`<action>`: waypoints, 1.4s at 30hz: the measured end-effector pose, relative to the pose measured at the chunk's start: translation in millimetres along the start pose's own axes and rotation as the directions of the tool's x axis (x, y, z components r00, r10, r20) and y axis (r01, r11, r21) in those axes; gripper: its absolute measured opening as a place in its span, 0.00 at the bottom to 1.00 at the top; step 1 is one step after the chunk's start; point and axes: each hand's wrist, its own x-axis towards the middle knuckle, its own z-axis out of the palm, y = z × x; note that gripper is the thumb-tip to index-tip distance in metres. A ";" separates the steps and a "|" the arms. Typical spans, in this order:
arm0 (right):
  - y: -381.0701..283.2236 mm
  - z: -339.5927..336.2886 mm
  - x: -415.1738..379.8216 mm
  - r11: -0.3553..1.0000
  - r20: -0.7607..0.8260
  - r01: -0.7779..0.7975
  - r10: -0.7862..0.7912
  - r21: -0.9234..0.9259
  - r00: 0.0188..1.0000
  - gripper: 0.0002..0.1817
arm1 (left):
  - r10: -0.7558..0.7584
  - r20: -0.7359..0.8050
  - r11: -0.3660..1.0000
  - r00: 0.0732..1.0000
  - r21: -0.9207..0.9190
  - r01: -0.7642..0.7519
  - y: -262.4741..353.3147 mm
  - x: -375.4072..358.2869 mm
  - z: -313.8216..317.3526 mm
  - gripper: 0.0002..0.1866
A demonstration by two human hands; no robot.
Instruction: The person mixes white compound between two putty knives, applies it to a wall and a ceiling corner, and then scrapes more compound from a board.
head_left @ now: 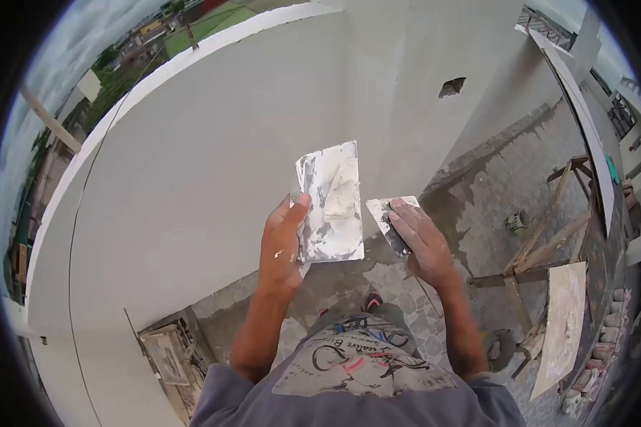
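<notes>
My left hand [283, 245] grips a wide metal plaster blade [330, 206] by its lower left edge, held flat in front of me with a lump of white putty [340, 201] on it. My right hand [420, 238] holds a smaller putty knife [386, 213], its blade smeared white and pointing toward the right edge of the wide blade, close beside it. Both are raised before a smooth grey-white wall [214, 156].
A small hole [452, 87] marks the wall at upper right. Far below lie a stone-paved floor [477, 213], a wooden trestle [548, 242], a white-smeared board [563, 320], a bucket [516, 222] and a box of items [167, 356] at lower left.
</notes>
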 end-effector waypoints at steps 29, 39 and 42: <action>-93.0 20.3 36.9 0.572 -0.140 -0.503 0.738 0.648 0.660 0.10 | 0.708 0.570 -0.072 0.417 0.645 -0.760 -33.7 2.5 10.3 0.14; -84.0 23.7 34.9 0.458 -0.066 -0.528 0.797 0.715 0.601 0.11 | 0.607 0.628 -0.153 0.487 0.693 -0.704 -35.7 -2.5 12.2 0.22; -80.6 24.3 35.2 0.416 -0.085 -0.507 0.828 0.755 0.554 0.11 | 0.562 0.607 -0.128 0.562 0.735 -0.666 -39.2 -6.7 9.9 0.23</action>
